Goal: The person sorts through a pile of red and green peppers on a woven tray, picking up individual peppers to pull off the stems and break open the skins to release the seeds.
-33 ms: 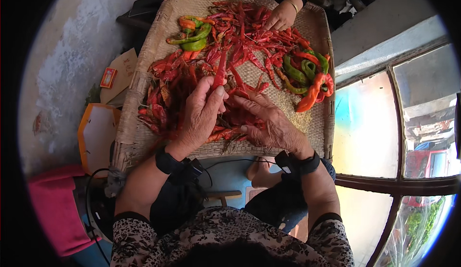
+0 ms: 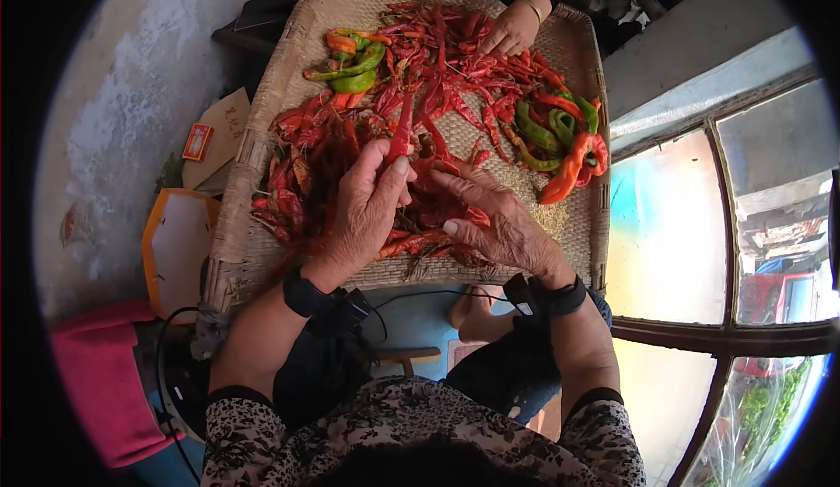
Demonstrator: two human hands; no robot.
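My left hand (image 2: 368, 194) pinches a long red chili pepper (image 2: 404, 124) between thumb and fingers, its tip pointing away from me. Just right of it, my right hand (image 2: 507, 223) is spread out over the heap of dried red chilies (image 2: 324, 185), thumb apart from the fingers. Its fingertips rest at red peppers; nothing shows gripped in it. Both hands are above the near half of a woven tray (image 2: 278, 84). Green and orange peppers lie at the far left (image 2: 357, 71), and another group of green peppers (image 2: 535, 128) curls at the right.
Another person's hand (image 2: 514, 29) reaches into the chilies from the far right. Loose pale seeds (image 2: 551, 218) are scattered on the tray's right side. An orange-edged box (image 2: 179, 242) stands left of the tray, and a framed window (image 2: 669, 224) is on the right.
My right hand has shifted slightly to the right and its thumb has lifted a little, showing more red pepper beneath. My left hand and its chili pepper stay put.
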